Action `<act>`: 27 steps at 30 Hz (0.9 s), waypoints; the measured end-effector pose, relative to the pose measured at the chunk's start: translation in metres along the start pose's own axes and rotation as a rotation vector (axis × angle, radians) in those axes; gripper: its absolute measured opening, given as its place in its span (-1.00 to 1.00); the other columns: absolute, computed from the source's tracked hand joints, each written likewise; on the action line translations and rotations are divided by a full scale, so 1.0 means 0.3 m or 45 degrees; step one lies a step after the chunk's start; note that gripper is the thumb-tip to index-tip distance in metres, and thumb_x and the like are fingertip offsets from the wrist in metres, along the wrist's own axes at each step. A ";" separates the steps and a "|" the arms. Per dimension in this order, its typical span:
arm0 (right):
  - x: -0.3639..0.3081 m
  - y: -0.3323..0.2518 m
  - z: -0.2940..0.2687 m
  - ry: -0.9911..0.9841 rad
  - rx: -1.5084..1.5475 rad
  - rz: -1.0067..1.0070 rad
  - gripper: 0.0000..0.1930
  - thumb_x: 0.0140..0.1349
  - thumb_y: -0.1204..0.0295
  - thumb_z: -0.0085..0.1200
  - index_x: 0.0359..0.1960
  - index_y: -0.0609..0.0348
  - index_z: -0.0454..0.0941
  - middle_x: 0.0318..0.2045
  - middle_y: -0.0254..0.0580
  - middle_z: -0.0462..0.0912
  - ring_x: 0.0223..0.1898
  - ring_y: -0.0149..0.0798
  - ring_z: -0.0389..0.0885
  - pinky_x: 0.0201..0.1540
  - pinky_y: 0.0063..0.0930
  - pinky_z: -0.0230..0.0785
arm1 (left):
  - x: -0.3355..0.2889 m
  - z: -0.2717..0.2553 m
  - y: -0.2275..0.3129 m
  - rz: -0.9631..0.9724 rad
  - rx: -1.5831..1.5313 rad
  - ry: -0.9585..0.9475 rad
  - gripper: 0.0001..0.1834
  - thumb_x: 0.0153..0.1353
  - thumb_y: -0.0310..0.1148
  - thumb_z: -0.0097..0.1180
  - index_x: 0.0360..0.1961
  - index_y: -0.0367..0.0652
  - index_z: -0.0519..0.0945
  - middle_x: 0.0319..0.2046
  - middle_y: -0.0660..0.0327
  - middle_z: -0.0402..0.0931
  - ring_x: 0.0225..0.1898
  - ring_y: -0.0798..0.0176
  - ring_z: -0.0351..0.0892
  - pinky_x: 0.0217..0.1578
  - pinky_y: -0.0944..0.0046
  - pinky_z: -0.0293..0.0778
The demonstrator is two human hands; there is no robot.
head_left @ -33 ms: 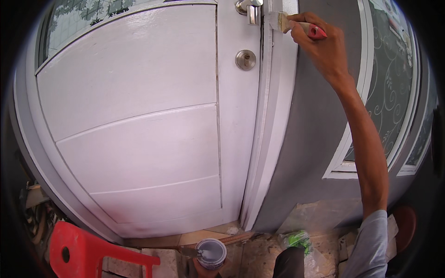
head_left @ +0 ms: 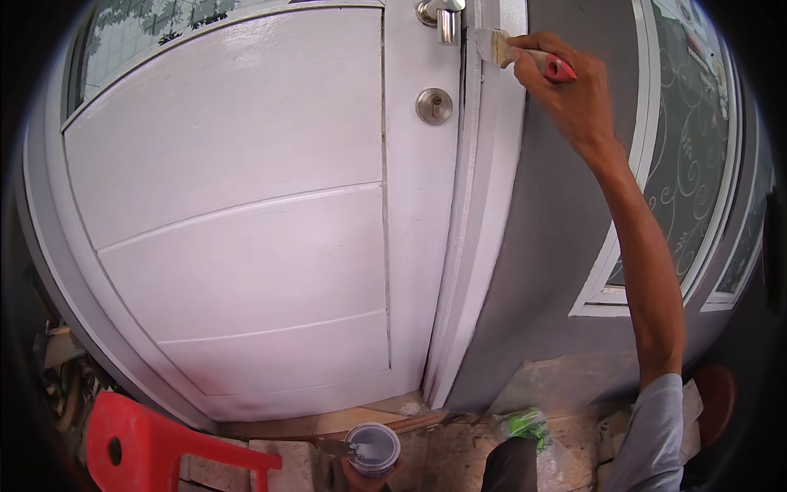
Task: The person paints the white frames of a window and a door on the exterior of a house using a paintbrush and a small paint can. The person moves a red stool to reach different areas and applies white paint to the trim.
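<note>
My right hand (head_left: 570, 90) is closed round the handle of a flat paintbrush (head_left: 541, 62), red at its end. The bristles touch the white door frame (head_left: 492, 164), just right of the lever handle (head_left: 445, 23). At the lower edge, my left hand (head_left: 363, 478) is wrapped round a small paint can (head_left: 374, 471) with whitish-grey paint inside. A flat tool (head_left: 337, 448) reaches over the can's left rim into the paint; its kind is hard to make out. The white panelled door (head_left: 246, 271) stands in front of me, with a round lock (head_left: 434, 106) below the handle.
A red plastic stool (head_left: 135, 443) stands at lower left. The grey wall (head_left: 541, 246) and a white-framed window (head_left: 689, 156) lie to the right. On the tiled floor are a clear plastic bag with something green (head_left: 529, 426) and a plastic sheet (head_left: 566, 381) against the wall.
My right hand and the paintbrush have moved slightly down along the door frame. My left hand and the paint can have stayed where they were.
</note>
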State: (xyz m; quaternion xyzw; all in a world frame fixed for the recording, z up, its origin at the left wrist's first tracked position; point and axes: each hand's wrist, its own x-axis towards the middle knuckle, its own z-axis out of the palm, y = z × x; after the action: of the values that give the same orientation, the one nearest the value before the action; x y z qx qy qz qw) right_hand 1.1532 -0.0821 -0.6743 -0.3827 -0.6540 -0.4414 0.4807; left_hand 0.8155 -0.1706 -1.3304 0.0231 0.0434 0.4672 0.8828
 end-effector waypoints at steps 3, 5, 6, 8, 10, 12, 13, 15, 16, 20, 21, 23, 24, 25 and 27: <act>-0.031 -0.037 0.012 0.103 0.147 -0.042 -0.72 0.29 0.25 0.21 -0.21 0.25 0.73 -0.61 -0.15 0.61 -0.60 -0.34 0.49 -0.42 -0.45 0.45 | -0.012 -0.015 0.002 0.047 -0.013 0.016 -0.04 0.21 0.44 -0.05 0.42 -0.04 0.31 0.33 -0.08 0.35 0.31 -0.32 0.35 0.16 -0.46 0.39; -0.014 -0.042 0.019 0.243 0.175 -0.157 -0.72 0.27 0.26 0.21 -0.25 0.27 0.73 -0.62 -0.17 0.58 -0.62 -0.35 0.45 -0.45 -0.45 0.42 | -0.015 -0.037 0.001 0.059 0.033 -0.007 -0.05 0.20 0.44 -0.03 0.42 -0.03 0.32 0.32 -0.07 0.36 0.31 -0.32 0.35 0.16 -0.46 0.38; 0.010 -0.035 0.021 0.240 0.141 -0.154 -0.71 0.29 0.25 0.19 -0.20 0.26 0.72 -0.55 -0.18 0.63 -0.54 -0.37 0.53 -0.38 -0.49 0.47 | -0.011 -0.046 0.000 0.056 0.007 -0.007 -0.06 0.21 0.43 -0.03 0.41 -0.03 0.33 0.32 -0.07 0.37 0.31 -0.32 0.36 0.15 -0.45 0.38; 0.092 -0.006 0.002 0.238 0.061 -0.149 -0.68 0.35 0.23 0.16 -0.09 0.26 0.72 -0.40 -0.19 0.73 -0.39 -0.41 0.70 -0.25 -0.55 0.56 | 0.006 -0.046 -0.002 0.041 -0.040 -0.015 -0.08 0.22 0.41 -0.02 0.40 -0.03 0.34 0.31 -0.06 0.39 0.30 -0.32 0.37 0.13 -0.44 0.39; 0.171 -0.015 0.006 0.308 0.056 -0.105 -0.71 0.32 0.31 0.17 -0.18 0.34 0.73 -0.52 -0.15 0.67 -0.47 -0.41 0.61 -0.40 -0.46 0.46 | 0.011 -0.037 0.003 0.027 -0.041 0.015 -0.11 0.24 0.39 -0.02 0.39 -0.03 0.35 0.30 -0.06 0.41 0.29 -0.33 0.37 0.12 -0.43 0.40; 0.197 -0.013 0.010 0.305 0.038 -0.075 -0.72 0.30 0.34 0.17 -0.25 0.38 0.73 -0.59 -0.13 0.64 -0.51 -0.40 0.58 -0.47 -0.40 0.40 | 0.018 -0.024 0.004 0.023 -0.015 0.011 -0.13 0.25 0.38 -0.02 0.38 -0.03 0.36 0.29 -0.05 0.42 0.29 -0.34 0.37 0.12 -0.42 0.41; 0.194 -0.008 0.020 0.267 0.031 -0.065 -0.72 0.30 0.33 0.15 -0.28 0.37 0.72 -0.59 -0.13 0.64 -0.51 -0.40 0.59 -0.48 -0.38 0.40 | 0.016 -0.012 0.003 0.035 0.012 -0.005 -0.13 0.26 0.38 -0.02 0.38 -0.03 0.36 0.28 -0.06 0.42 0.29 -0.34 0.37 0.13 -0.42 0.40; 0.164 0.003 0.029 0.145 0.015 -0.021 -0.69 0.30 0.27 0.14 -0.25 0.34 0.72 -0.54 -0.15 0.67 -0.48 -0.39 0.63 -0.41 -0.43 0.46 | 0.010 -0.015 0.007 0.040 0.021 -0.030 -0.13 0.26 0.38 -0.02 0.38 -0.03 0.36 0.28 -0.06 0.43 0.28 -0.36 0.37 0.13 -0.41 0.40; 0.130 0.005 0.023 0.060 0.009 0.012 -0.66 0.31 0.22 0.15 -0.18 0.31 0.71 -0.49 -0.17 0.70 -0.44 -0.39 0.68 -0.33 -0.49 0.52 | 0.014 -0.022 0.011 0.037 0.002 -0.039 -0.13 0.26 0.38 -0.01 0.38 -0.04 0.36 0.29 -0.06 0.42 0.28 -0.36 0.37 0.13 -0.41 0.40; 0.062 -0.019 0.000 -0.164 0.133 0.229 -0.61 0.30 0.15 0.13 -0.13 0.27 0.70 -0.49 -0.17 0.70 -0.43 -0.38 0.71 -0.27 -0.52 0.58 | 0.007 -0.017 0.004 0.064 -0.074 -0.061 -0.14 0.27 0.37 -0.03 0.36 -0.06 0.37 0.28 -0.07 0.43 0.24 -0.38 0.40 0.08 -0.43 0.42; 0.073 -0.015 0.000 -0.185 0.124 0.254 -0.62 0.30 0.16 0.14 -0.14 0.26 0.70 -0.50 -0.16 0.70 -0.44 -0.37 0.71 -0.28 -0.50 0.58 | 0.004 -0.008 0.001 0.075 -0.056 -0.017 -0.14 0.27 0.37 -0.02 0.36 -0.06 0.38 0.28 -0.06 0.43 0.24 -0.37 0.40 0.07 -0.43 0.42; 0.132 0.001 -0.008 -0.227 0.106 0.304 -0.64 0.28 0.18 0.15 -0.16 0.26 0.71 -0.52 -0.16 0.68 -0.44 -0.35 0.70 -0.32 -0.45 0.59 | -0.005 0.003 -0.002 0.096 -0.019 0.074 -0.15 0.26 0.36 -0.01 0.36 -0.05 0.38 0.28 -0.06 0.43 0.24 -0.36 0.40 0.06 -0.42 0.42; 0.177 -0.001 -0.009 -0.144 0.102 0.314 -0.67 0.28 0.22 0.16 -0.23 0.30 0.70 -0.56 -0.16 0.65 -0.47 -0.38 0.65 -0.37 -0.42 0.52 | -0.006 -0.008 0.003 0.082 -0.020 0.057 -0.15 0.25 0.36 0.00 0.36 -0.04 0.38 0.28 -0.06 0.43 0.25 -0.36 0.40 0.07 -0.42 0.41; 0.241 -0.017 -0.013 -0.062 0.087 0.319 -0.70 0.29 0.27 0.16 -0.30 0.34 0.69 -0.59 -0.16 0.63 -0.51 -0.40 0.60 -0.43 -0.40 0.45 | 0.005 -0.025 0.004 0.058 -0.024 0.033 -0.14 0.24 0.37 0.01 0.36 -0.04 0.38 0.28 -0.05 0.43 0.25 -0.35 0.40 0.07 -0.42 0.41; 0.321 -0.016 -0.003 0.095 0.090 0.287 -0.71 0.29 0.32 0.15 -0.40 0.38 0.67 -0.64 -0.17 0.59 -0.56 -0.43 0.52 -0.48 -0.37 0.37 | 0.009 -0.038 0.009 0.041 -0.012 0.027 -0.13 0.22 0.38 0.02 0.36 -0.03 0.38 0.29 -0.05 0.42 0.26 -0.33 0.40 0.08 -0.42 0.40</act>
State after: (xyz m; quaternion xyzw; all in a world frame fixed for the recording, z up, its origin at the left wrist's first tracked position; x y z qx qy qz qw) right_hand 1.1255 -0.0771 -0.5822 -0.4201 -0.6036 -0.3751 0.5644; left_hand 0.8138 -0.1668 -1.3416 0.0144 0.0502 0.4817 0.8748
